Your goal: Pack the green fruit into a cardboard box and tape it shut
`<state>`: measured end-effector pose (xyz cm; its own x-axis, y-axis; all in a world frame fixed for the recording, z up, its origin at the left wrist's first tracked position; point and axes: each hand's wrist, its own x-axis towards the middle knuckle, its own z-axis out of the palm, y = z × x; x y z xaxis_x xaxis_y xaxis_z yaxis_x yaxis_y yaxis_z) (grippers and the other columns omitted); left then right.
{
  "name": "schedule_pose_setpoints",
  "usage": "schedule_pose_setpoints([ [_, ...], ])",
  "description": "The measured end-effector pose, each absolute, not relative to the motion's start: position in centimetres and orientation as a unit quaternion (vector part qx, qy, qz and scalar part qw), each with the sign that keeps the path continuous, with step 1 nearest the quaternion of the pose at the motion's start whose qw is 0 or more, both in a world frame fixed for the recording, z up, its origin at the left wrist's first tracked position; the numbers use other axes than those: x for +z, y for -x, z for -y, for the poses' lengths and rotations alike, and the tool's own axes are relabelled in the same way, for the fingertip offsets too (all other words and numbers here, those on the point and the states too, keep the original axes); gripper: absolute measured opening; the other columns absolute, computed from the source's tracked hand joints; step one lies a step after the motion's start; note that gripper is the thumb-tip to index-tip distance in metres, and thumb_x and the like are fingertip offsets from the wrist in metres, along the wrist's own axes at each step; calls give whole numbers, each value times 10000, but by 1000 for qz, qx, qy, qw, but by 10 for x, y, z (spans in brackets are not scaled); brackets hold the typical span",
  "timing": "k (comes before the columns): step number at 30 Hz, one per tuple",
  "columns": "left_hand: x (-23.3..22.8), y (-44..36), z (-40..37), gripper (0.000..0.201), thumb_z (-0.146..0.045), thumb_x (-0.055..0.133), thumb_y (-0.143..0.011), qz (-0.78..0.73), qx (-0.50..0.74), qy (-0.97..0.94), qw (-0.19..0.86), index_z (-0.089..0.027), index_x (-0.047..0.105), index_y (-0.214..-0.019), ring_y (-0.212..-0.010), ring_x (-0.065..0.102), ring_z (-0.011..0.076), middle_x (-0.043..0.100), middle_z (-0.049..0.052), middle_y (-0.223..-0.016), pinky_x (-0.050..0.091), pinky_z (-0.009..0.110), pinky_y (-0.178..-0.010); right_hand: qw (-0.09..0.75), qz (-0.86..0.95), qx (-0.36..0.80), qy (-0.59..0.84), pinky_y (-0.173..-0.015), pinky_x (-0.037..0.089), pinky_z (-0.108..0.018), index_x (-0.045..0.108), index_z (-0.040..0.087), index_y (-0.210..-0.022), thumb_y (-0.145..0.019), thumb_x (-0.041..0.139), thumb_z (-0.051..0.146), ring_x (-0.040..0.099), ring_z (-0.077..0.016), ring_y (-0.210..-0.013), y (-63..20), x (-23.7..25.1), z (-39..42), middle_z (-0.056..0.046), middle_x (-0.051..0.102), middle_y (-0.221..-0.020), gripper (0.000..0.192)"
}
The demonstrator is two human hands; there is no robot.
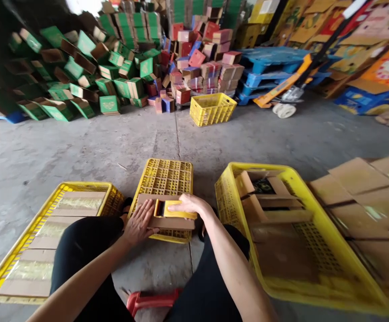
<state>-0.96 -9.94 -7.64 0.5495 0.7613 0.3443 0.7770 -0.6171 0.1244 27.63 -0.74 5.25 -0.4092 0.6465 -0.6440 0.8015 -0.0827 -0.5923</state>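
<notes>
the left hand (pixel 140 222) lies flat, fingers spread wide, on the brown flap of a small cardboard box (pixel 167 213); the right hand (pixel 188 204) presses palm-down on the box's yellow panel, fingers together and extended, gripping nothing. the box rests on an overturned yellow crate (pixel 166 179) at 6 o'clock, between the knees. at 8 o'clock, a yellow crate of flat cardboard blanks (pixel 30 232); at 4 o'clock, a yellow crate of folded boxes (pixel 310 214). green box pile (pixel 80 67) at 11 o'clock. printing on the boxes is too blurred to read.
</notes>
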Motion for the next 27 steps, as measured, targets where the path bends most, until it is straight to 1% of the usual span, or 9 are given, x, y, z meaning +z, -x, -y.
schedule_pose_setpoints([
  [2,-72,11,99,985,-603,559,-1011,411,-189,892,20,-95,77,-1703,-1584,295,374,271,244,-1708,357,554,-1249,98,-705,-468,-523,-586,561,-294,694,168,-725,-856,736,613,722,-234,-693,-273,53,11,-95,719,-681,465],
  [5,-73,14,90,1006,-574,594,-999,354,-177,918,26,-70,75,-1698,-1583,276,406,272,281,-1697,376,595,-1232,103,-724,-451,-512,-573,534,-276,731,150,-815,-850,745,617,728,-225,-734,-270,51,14,-90,747,-751,468],
  [9,-83,17,81,984,-568,584,-1000,315,-178,931,46,-74,98,-1699,-1567,311,427,265,290,-1697,420,626,-1196,116,-737,-434,-505,-558,504,-280,758,152,-905,-854,744,617,727,-225,-765,-267,52,15,-88,768,-825,468],
  [13,-85,15,83,1001,-595,566,-1003,325,-171,928,60,-65,83,-1701,-1557,335,430,284,281,-1694,440,613,-1181,144,-744,-422,-497,-543,488,-290,762,167,-1054,-843,761,615,728,-231,-782,-268,59,16,-90,785,-937,495],
  [15,-84,14,84,1008,-617,542,-1010,334,-168,925,62,-55,71,-1701,-1554,345,424,298,276,-1690,444,601,-1178,148,-746,-422,-493,-545,478,-292,759,172,-1095,-831,780,610,728,-234,-793,-270,61,15,-88,784,-949,511],
  [18,-82,12,82,1008,-648,513,-1014,341,-166,924,52,-67,64,-1704,-1552,355,413,303,259,-1693,438,585,-1184,146,-749,-422,-489,-544,461,-291,764,179,-1065,-824,784,617,719,-228,-781,-274,61,14,-86,774,-923,500],
  [22,-80,12,78,1020,-687,493,-1006,349,-164,922,37,-93,54,-1710,-1550,359,405,299,238,-1700,428,572,-1190,133,-743,-418,-505,-543,454,-285,770,190,-995,-870,714,632,708,-211,-761,-276,61,13,-78,765,-906,463],
  [25,-78,12,78,1048,-702,483,-1003,356,-152,921,37,-76,24,-1707,-1562,338,400,294,240,-1700,405,566,-1211,136,-734,-421,-515,-571,471,-278,760,195,-955,-873,698,611,709,-215,-785,-277,66,9,-70,761,-891,428],
  [27,-75,11,78,1070,-705,480,-1003,358,-143,922,35,-49,1,-1700,-1573,311,400,284,255,-1699,380,560,-1231,144,-719,-435,-522,-583,484,-273,740,187,-889,-872,699,592,713,-217,-769,-280,71,7,-79,756,-835,408],
])
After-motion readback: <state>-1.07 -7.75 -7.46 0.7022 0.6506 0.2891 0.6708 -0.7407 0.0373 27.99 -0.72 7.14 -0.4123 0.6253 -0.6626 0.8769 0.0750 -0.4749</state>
